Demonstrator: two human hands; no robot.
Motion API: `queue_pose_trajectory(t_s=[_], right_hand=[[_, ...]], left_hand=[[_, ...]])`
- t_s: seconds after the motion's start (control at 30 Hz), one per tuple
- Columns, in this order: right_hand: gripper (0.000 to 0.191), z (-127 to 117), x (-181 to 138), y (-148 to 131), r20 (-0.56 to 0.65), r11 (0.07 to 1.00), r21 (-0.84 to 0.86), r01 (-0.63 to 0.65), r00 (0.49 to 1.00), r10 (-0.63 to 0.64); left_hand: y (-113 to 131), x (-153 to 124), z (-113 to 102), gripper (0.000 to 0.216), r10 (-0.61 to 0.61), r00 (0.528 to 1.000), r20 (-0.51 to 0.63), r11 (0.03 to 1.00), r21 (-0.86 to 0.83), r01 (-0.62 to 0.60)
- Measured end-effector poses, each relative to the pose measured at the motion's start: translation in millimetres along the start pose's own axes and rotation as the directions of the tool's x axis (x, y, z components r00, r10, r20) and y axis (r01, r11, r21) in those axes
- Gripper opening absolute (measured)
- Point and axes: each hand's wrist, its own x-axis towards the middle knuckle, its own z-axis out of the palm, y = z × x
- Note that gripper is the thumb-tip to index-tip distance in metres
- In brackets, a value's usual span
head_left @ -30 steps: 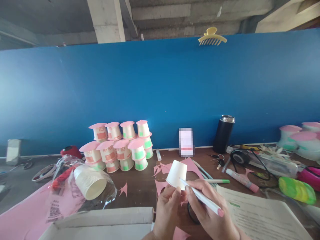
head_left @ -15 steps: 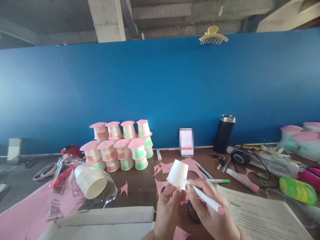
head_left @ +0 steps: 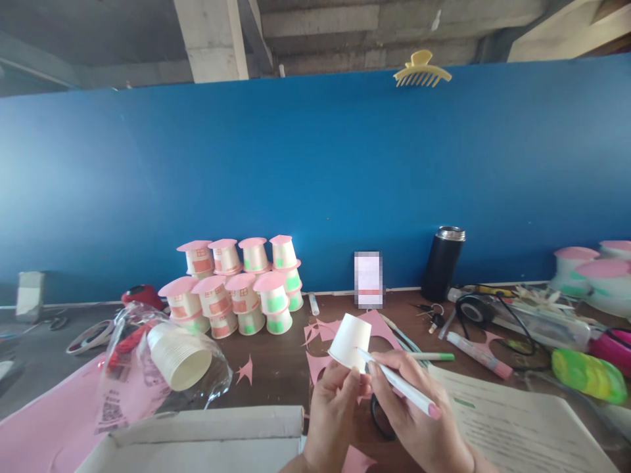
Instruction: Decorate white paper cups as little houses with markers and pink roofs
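A plain white paper cup (head_left: pixel 350 338), upside down and slightly tilted, is held near its rim by my left hand (head_left: pixel 332 407). My right hand (head_left: pixel 419 407) is closed around a white marker (head_left: pixel 407 389) with a pink end. The marker's tip is at the cup's side; whether it touches I cannot tell. Beneath and behind the cup lie cut pink paper scraps (head_left: pixel 382 332). A marker with a green end (head_left: pixel 434 357) lies just beyond my right hand. Partly hidden between my hands is a black loop (head_left: pixel 379 420), perhaps a scissors handle.
Decorated cups (head_left: pixel 241 295) with pink paper tops stand stacked at the back left. Nested cups (head_left: pixel 180 358) lie in a plastic bag, behind a white box (head_left: pixel 197 433). A black bottle (head_left: pixel 442 266), printed sheet (head_left: pixel 522 420) and glue stick (head_left: pixel 478 355) are to the right.
Almost nothing differs. The cup and both hands keep nearly the same position, and the view has shifted very slightly.
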Motion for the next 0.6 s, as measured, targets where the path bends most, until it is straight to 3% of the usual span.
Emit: queue_pose_trajectory(t_s=[0.23, 0.6], right_hand=[[0.006, -1, 1, -2, 0.006, 1.0, -0.007, -0.004, 1.0, 0.004], [0.004, -2, 2, -2, 0.009, 1.0, -0.018, -0.013, 1.0, 0.014]], left_hand=[[-2, -1, 0, 0.028, 0.02, 1.0, -0.024, 1.0, 0.018, -0.02], [7, -3, 3, 0.033, 0.079, 0.996, -0.044, 0.974, 0.218, -0.068]])
